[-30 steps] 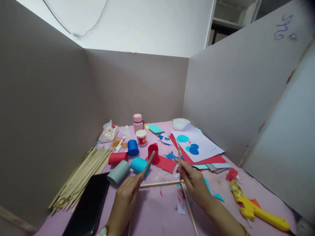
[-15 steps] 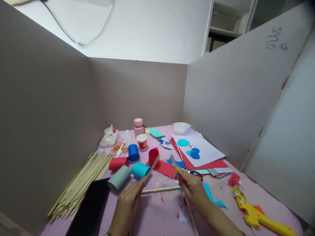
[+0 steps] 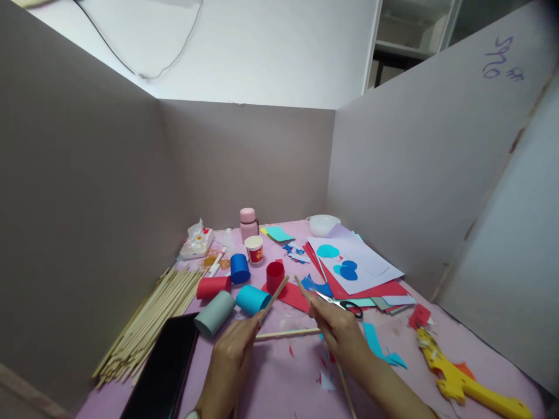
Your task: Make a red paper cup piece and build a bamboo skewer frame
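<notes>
My left hand [image 3: 234,350] is closed around one wooden stick [image 3: 276,295], whose far end points up and to the right. In my right hand [image 3: 343,334] is another wooden stick [image 3: 345,387], gripped so that its tip leans up and left while its lower end runs toward me. A third stick [image 3: 288,334] lies crosswise between the two hands; whether it is joined to the others is hidden by my fingers. The tips of the two held sticks are close together but apart. Just beyond them stands a red paper tube [image 3: 275,278].
A stick bundle [image 3: 146,326] and black phone [image 3: 161,366] lie left. Grey [image 3: 215,314], light-blue [image 3: 252,299], red [image 3: 213,287] and blue [image 3: 240,269] tubes sit beyond. Scissors [image 3: 351,308] and a yellow glue gun [image 3: 471,387] are right. Grey panels [image 3: 248,163] surround the table.
The tips of the two held sticks have come closer together, the right one moving left. The camera view has shifted slightly, and more of the scissors now shows.
</notes>
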The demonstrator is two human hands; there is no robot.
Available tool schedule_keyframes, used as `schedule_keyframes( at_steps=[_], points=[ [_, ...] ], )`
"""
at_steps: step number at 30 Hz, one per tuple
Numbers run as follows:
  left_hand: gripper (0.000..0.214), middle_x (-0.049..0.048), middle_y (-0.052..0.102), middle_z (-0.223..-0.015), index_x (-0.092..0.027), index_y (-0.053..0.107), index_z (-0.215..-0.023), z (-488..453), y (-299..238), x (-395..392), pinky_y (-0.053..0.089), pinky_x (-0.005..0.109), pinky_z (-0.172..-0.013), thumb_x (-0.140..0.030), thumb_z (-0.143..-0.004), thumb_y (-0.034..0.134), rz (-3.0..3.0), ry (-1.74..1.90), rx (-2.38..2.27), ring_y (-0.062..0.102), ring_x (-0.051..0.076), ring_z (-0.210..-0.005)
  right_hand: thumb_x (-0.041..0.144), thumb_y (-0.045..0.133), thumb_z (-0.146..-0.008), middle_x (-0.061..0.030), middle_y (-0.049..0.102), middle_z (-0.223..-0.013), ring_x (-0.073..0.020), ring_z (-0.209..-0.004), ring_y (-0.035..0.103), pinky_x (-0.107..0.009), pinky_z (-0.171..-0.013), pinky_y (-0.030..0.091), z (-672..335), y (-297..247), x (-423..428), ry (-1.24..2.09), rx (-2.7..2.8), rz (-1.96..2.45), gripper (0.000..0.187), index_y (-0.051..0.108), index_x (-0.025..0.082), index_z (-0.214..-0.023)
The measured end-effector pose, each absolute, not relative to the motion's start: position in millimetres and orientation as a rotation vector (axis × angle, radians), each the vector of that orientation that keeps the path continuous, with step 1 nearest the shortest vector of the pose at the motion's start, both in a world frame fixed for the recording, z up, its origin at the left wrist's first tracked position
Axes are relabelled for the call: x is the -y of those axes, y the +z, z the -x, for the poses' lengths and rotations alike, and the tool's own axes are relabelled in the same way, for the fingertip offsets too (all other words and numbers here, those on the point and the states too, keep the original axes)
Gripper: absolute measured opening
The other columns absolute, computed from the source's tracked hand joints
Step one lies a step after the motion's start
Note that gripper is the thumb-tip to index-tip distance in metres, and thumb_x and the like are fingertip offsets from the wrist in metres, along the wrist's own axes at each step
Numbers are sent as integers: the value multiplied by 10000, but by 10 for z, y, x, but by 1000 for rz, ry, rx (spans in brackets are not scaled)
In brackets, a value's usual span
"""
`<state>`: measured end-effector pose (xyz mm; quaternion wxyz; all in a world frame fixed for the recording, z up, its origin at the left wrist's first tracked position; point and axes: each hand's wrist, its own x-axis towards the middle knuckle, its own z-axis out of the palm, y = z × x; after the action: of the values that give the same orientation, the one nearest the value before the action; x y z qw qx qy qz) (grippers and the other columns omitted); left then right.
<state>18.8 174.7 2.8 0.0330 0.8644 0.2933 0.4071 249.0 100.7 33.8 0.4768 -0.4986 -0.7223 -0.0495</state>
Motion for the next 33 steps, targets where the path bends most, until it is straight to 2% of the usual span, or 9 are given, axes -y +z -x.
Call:
schedule_keyframes(
  at_steps=[3, 8, 16, 25, 33],
  points=[
    [406, 47, 704, -1065, -273, 522, -1292, -193, 39, -1743, 527, 298, -843, -163, -915, 416, -2665, 1249, -902, 662, 193, -962, 115, 392, -905, -54, 739, -850, -166, -687, 689, -248, -611, 551, -2490, 329, -1020, -123, 1764, 1208, 449, 514, 227, -1322],
    [411, 43, 716, -1039, -273, 524, -1292, -208, 75, -1724, 533, 282, -823, -161, -910, 423, -2678, 1276, -878, 673, 190, -935, 112, 406, -911, -73, 745, -948, -179, -802, 703, -282, -723, 563, -2483, 308, -1034, -115, 1771, 1176, 444, 511, 227, -1326],
    [386, 52, 722, -1024, -240, 574, -1236, -208, 53, -1759, 542, 266, -793, -136, -898, 418, -2710, 1329, -832, 680, 186, -917, 109, 394, -911, -98, 744, -867, -189, -752, 701, -278, -661, 570, -2480, 329, -1029, -142, 1796, 1185, 408, 551, 145, -1287],
    [457, 52, 710, -1058, -255, 540, -1279, -212, 115, -1699, 537, 307, -831, -97, -872, 405, -2684, 1257, -879, 669, 197, -951, 113, 386, -913, -76, 752, -897, -191, -797, 714, -284, -693, 580, -2477, 321, -1024, -131, 1778, 1184, 435, 524, 205, -1315],
    [489, 60, 718, -1013, -245, 553, -1267, -231, 132, -1697, 542, 303, -783, -60, -850, 377, -2682, 1233, -869, 674, 198, -907, 119, 399, -920, -69, 730, -1052, -181, -832, 707, -287, -721, 563, -2496, 286, -1016, -94, 1771, 1214, 456, 488, 259, -1345]
  ],
)
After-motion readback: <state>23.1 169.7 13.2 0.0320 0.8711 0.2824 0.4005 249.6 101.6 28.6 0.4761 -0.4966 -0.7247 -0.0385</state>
